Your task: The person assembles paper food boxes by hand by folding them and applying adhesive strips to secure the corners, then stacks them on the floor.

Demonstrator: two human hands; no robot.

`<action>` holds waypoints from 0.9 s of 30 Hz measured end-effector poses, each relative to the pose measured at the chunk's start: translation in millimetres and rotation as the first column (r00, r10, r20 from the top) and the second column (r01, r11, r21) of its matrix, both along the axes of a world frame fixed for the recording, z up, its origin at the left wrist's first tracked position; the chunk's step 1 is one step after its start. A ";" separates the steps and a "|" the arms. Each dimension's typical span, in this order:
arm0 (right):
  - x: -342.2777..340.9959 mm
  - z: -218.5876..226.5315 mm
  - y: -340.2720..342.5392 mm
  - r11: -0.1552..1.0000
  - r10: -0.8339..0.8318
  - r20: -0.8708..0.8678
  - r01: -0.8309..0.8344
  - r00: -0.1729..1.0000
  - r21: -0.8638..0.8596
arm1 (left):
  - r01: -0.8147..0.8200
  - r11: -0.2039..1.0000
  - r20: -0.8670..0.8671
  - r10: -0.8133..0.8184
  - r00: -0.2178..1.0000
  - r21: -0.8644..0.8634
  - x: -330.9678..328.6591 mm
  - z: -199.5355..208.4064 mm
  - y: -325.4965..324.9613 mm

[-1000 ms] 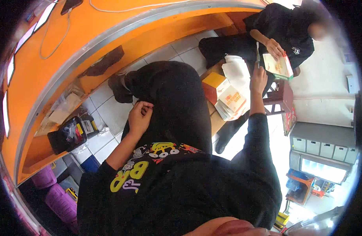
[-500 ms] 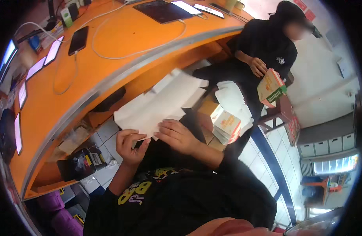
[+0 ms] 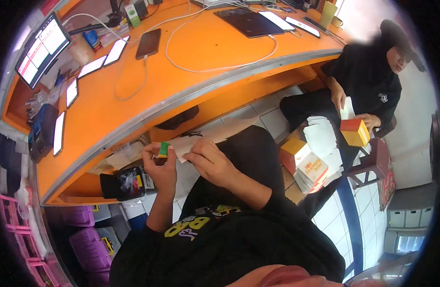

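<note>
A flat cardboard box blank [image 3: 234, 128], pale on the side that shows, is held over my lap and seen at a steep slant. My left hand [image 3: 161, 167] is closed on its near left end, where a green printed flap stands up by the thumb. Fingers of my right hand [image 3: 211, 163] pinch the same blank along its near edge, a little to the right. To my right lies a stack of white box blanks [image 3: 321, 135], with a printed box piece [image 3: 311, 166] in white, red and yellow at its near end.
A co-worker [image 3: 363, 81] sits at the right, handling a red and yellow box [image 3: 355, 132]. The orange desk [image 3: 196, 45] ahead carries several phones, a tablet [image 3: 248, 22] and cables. A monitor [image 3: 43, 50] stands at the left. A dark red stool [image 3: 376, 158] is beside the co-worker.
The blank has turned from facing me broadly to a steep slant, and its green flap now shows by my left thumb. My view has shifted left. The co-worker's box has been turned.
</note>
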State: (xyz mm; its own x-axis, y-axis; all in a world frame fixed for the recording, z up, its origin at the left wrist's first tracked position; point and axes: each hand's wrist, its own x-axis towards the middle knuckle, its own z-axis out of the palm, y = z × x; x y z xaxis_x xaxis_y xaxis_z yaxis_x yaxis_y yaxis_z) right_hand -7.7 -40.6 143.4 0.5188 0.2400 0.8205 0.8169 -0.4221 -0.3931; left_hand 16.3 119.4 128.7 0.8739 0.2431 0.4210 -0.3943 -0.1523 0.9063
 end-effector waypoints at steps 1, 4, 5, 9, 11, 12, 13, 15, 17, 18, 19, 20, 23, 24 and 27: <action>-3.5 -3.7 3.4 0.998 -0.043 -0.006 0.043 0.999 0.043 | 0.000 1.000 -0.017 0.000 1.000 0.008 -2.8 3.4 -0.4; -13.3 -2.2 -3.2 0.983 -0.184 0.068 0.183 0.981 0.026 | 0.113 0.990 0.058 -0.118 0.991 0.084 -4.7 -0.5 0.0; -18.0 0.4 -8.8 0.957 -0.281 0.153 0.289 0.947 -0.033 | 0.136 0.960 0.043 -0.151 0.988 0.244 -3.7 -0.6 3.7; -26.7 -4.6 -19.8 0.956 -0.281 0.194 0.291 0.940 -0.027 | 0.398 0.835 0.015 -0.436 0.900 0.379 -4.2 17.2 -0.5; -28.3 -5.5 -21.5 0.961 -0.266 0.169 0.274 0.949 -0.025 | 0.493 0.810 -0.013 -0.516 0.856 0.319 0.0 24.9 -4.1; -29.5 -6.0 -21.7 0.967 -0.249 0.143 0.255 0.958 -0.023 | 0.580 0.774 -0.035 -0.592 0.805 0.253 1.9 27.2 -5.5; -30.5 -6.3 -21.3 0.967 -0.249 0.145 0.255 0.958 -0.020 | 0.579 0.774 -0.034 -0.591 0.806 0.257 4.7 28.7 -4.2; -31.9 -6.9 -20.6 0.976 -0.214 0.068 0.216 0.975 -0.023 | 0.592 0.674 -0.007 -0.657 0.753 0.443 9.9 31.7 1.7; -32.3 -4.0 -20.5 0.975 -0.222 0.058 0.223 0.973 -0.005 | 0.606 0.671 -0.010 -0.667 0.745 0.428 9.6 31.1 3.8; -32.2 -3.1 -20.5 0.973 -0.232 0.049 0.232 0.971 0.009 | 0.621 0.668 -0.011 -0.677 0.736 0.410 9.5 30.8 4.3; -31.7 -3.0 -22.1 0.972 -0.233 0.049 0.233 0.971 0.011 | 0.622 0.667 -0.012 -0.678 0.735 0.411 9.2 32.2 3.9; -30.7 -2.9 -24.6 0.974 -0.227 0.034 0.227 0.973 0.019 | 0.628 0.662 -0.031 -0.678 0.734 0.409 8.6 34.5 3.5; -29.5 -2.0 -27.6 0.981 -0.196 0.021 0.196 0.980 0.007 | 0.621 0.689 -0.052 -0.653 0.755 0.374 5.4 35.7 -1.3; -29.4 -1.9 -28.0 0.985 -0.171 0.022 0.171 0.985 -0.015 | 0.605 0.719 -0.055 -0.628 0.777 0.341 4.3 35.2 -2.7; -29.1 -2.9 -29.7 0.980 -0.193 0.020 0.194 0.981 -0.042 | 0.660 0.721 -0.139 -0.646 0.751 0.212 2.0 33.8 -2.9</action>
